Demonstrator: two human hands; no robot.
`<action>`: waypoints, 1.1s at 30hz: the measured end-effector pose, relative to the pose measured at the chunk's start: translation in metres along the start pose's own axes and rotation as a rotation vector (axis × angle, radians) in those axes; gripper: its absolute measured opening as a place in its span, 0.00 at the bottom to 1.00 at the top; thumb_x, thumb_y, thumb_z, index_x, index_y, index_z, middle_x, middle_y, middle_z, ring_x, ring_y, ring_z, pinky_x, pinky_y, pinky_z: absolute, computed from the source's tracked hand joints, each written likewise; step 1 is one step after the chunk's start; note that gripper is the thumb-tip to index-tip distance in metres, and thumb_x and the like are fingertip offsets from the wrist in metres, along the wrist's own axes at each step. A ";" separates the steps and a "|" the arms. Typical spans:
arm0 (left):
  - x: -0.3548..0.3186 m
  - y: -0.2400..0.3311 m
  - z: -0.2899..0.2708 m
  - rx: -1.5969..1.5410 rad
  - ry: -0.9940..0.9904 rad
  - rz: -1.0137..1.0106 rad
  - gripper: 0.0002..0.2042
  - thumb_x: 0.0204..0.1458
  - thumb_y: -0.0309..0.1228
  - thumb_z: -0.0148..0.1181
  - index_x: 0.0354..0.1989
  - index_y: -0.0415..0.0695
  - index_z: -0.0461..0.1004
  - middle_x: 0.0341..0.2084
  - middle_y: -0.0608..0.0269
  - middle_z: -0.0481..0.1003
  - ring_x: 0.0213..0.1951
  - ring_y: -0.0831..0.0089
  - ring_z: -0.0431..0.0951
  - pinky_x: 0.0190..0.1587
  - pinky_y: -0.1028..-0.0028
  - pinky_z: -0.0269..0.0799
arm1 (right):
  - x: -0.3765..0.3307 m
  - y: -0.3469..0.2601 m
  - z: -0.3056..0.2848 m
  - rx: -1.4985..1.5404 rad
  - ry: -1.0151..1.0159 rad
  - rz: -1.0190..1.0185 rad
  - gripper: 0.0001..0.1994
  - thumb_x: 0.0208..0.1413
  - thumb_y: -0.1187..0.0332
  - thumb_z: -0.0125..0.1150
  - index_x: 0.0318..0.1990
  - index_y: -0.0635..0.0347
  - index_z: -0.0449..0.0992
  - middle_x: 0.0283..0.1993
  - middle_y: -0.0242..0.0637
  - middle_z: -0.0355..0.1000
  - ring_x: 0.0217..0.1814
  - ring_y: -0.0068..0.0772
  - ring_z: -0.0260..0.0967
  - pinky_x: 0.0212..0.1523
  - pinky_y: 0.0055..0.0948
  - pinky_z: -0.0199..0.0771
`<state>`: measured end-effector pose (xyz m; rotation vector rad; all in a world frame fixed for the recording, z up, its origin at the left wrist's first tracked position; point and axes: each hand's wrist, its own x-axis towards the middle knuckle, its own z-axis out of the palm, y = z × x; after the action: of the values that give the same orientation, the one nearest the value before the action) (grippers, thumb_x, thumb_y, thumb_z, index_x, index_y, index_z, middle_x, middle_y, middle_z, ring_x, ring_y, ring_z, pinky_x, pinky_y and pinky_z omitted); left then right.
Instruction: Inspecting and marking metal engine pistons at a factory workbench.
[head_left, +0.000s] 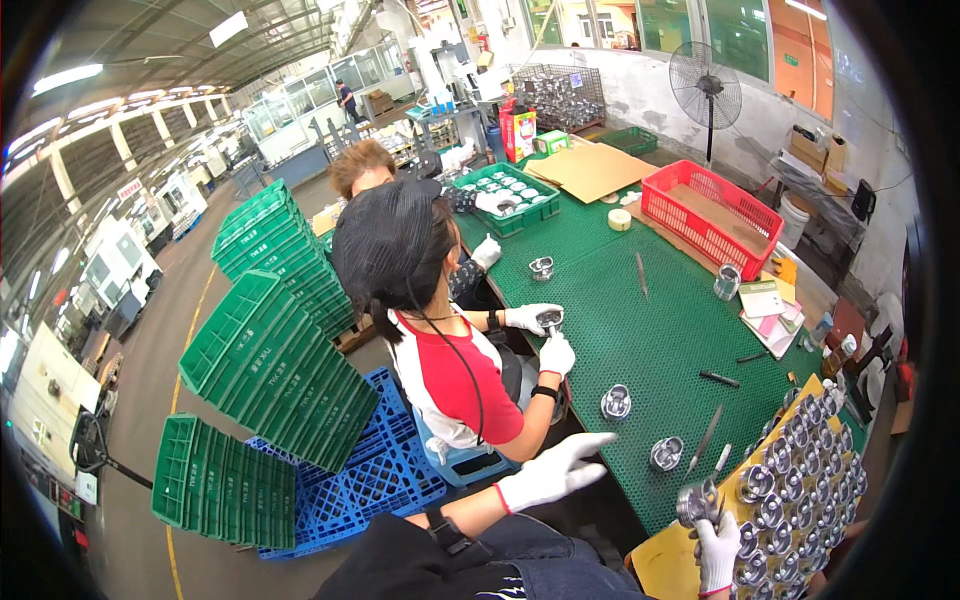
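My left hand (556, 472), in a white glove, reaches over the table's near edge with its fingers stretched out and nothing in it. My right hand (717, 552), also white-gloved, is closed on a metal piston (697, 502) beside the yellow board (655, 563); part of its grip is hidden. Many shiny pistons (790, 488) stand in rows on that board. Ahead of my hands, one piston (666, 453) and another piston (616, 402) rest on the green table mat (600, 300). A dark file-like tool (706, 437) and a white marker-like stick (722, 459) lie nearby.
On my left a seated co-worker (470, 370) holds a piston (549, 319) in gloved hands; another person sits beyond. Stacked green crates (280, 370) stand on a blue pallet (390, 470). A red basket (705, 215), cardboard (595, 172) and a green crate (508, 205) occupy the table's far part.
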<state>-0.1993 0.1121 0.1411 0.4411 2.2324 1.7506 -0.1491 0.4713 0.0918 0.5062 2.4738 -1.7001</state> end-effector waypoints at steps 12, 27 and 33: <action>0.014 0.027 0.127 -0.599 -0.195 0.205 0.40 0.45 0.43 0.66 0.63 0.47 0.49 0.52 0.56 0.61 0.54 0.65 0.67 0.53 0.63 0.67 | -0.099 -0.114 -0.011 0.420 -0.329 0.049 0.09 0.46 0.79 0.51 0.36 0.68 0.64 0.22 0.48 0.73 0.06 0.19 0.53 0.07 0.17 0.52; -0.010 0.091 0.101 -0.548 -0.394 -0.029 0.45 0.36 0.33 0.68 0.63 0.43 0.46 0.49 0.57 0.65 0.49 0.69 0.69 0.51 0.68 0.67 | -0.124 -0.131 -0.070 -0.889 -0.094 -0.792 0.17 0.46 0.72 0.57 0.46 0.49 0.77 0.21 0.31 0.65 0.21 0.33 0.66 0.22 0.28 0.66; -0.003 0.098 0.113 -0.192 -0.532 0.155 0.49 0.27 0.32 0.70 0.62 0.39 0.48 0.51 0.52 0.63 0.51 0.65 0.68 0.56 0.67 0.64 | -0.129 -0.135 -0.066 -1.163 -0.029 -0.875 0.16 0.46 0.64 0.55 0.46 0.45 0.75 0.20 0.27 0.62 0.20 0.25 0.66 0.18 0.27 0.65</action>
<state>-0.1453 0.2335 0.2100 0.9296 1.6817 1.6509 -0.0642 0.4609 0.2703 -0.7792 3.2243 -0.0219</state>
